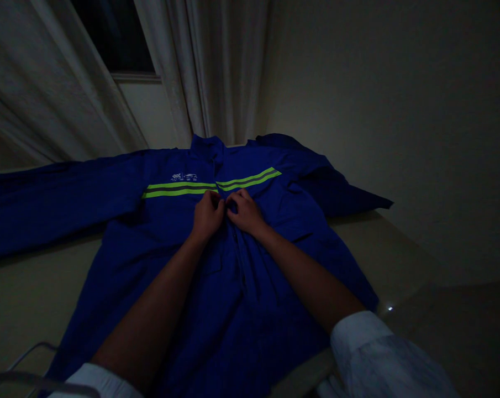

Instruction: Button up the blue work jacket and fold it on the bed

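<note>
A blue work jacket point(150, 243) lies spread on a pale surface, its collar away from me and its sleeves out to both sides. Yellow-green stripes point(175, 190) with a dark band cross its chest, and a white printed logo sits above the left one. Just below the stripes, my left hand point(208, 214) pinches the edge of the front opening. My right hand point(245, 211) grips the opposite edge close beside it, thumb and fingers curled together. The fingertips nearly meet, and whatever small fastener may be between them is hidden.
The pale tabletop point(369, 224) shows around the jacket. Curtains point(216, 72) hang behind it, beside a dark window point(112, 36). A plain wall point(378, 110) stands at the right. A thin cable point(26, 354) loops at the lower left. The light is dim.
</note>
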`<control>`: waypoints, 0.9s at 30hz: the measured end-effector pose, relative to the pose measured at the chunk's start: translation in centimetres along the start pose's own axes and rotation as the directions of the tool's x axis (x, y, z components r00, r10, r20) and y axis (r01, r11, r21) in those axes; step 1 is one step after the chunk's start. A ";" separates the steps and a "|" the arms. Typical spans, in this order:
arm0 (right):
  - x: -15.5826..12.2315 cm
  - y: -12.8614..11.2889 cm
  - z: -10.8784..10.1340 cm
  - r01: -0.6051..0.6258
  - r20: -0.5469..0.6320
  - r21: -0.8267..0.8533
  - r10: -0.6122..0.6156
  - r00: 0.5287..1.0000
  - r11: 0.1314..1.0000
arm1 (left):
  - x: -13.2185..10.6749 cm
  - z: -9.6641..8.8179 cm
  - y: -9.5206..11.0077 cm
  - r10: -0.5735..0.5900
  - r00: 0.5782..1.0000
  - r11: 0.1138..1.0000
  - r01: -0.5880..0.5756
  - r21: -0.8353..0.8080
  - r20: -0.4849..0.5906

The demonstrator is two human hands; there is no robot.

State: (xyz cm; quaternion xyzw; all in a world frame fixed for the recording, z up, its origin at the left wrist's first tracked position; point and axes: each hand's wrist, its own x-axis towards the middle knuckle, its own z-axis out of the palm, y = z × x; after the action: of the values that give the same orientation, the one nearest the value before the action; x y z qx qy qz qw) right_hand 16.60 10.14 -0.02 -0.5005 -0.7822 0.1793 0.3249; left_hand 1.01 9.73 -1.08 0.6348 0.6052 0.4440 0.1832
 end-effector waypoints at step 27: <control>0.4 0.7 0.5 -0.047 -0.039 -0.047 0.045 0.998 0.998 | -0.9 -0.9 2.2 -0.035 0.966 0.849 -0.106 0.518 0.255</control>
State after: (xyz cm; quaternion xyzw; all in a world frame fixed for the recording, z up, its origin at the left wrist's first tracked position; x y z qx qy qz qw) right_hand 16.57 10.82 -0.65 -0.5294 -0.7681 0.1585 0.3235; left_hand 1.75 8.14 0.74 0.7234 0.6633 0.1786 0.0699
